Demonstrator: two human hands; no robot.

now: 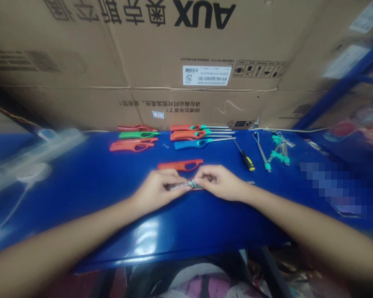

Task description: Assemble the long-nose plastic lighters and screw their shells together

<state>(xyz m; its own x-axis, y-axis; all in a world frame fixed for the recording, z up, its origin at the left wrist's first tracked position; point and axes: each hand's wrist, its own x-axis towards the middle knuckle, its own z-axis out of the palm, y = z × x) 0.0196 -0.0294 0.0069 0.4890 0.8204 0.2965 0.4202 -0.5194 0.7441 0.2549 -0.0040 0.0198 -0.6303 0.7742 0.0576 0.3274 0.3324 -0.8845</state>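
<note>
My left hand (157, 190) and my right hand (219, 181) meet at the middle of the blue table (81, 186), both pinched on a small lighter insert (189, 184) of clear plastic, metal and green parts. Just behind my hands lies an orange lighter shell half (180, 165). Farther back lie orange and green shell halves (133, 145) and several assembled long-nosed lighters (199, 134) in orange and blue with metal tubes.
A yellow-and-black screwdriver (246, 159) lies right of the lighters. Loose metal tubes with green fittings (275, 153) sit farther right. A large AUX cardboard box (186, 62) stands along the table's back. A white power strip (40, 145) and cable are at the left.
</note>
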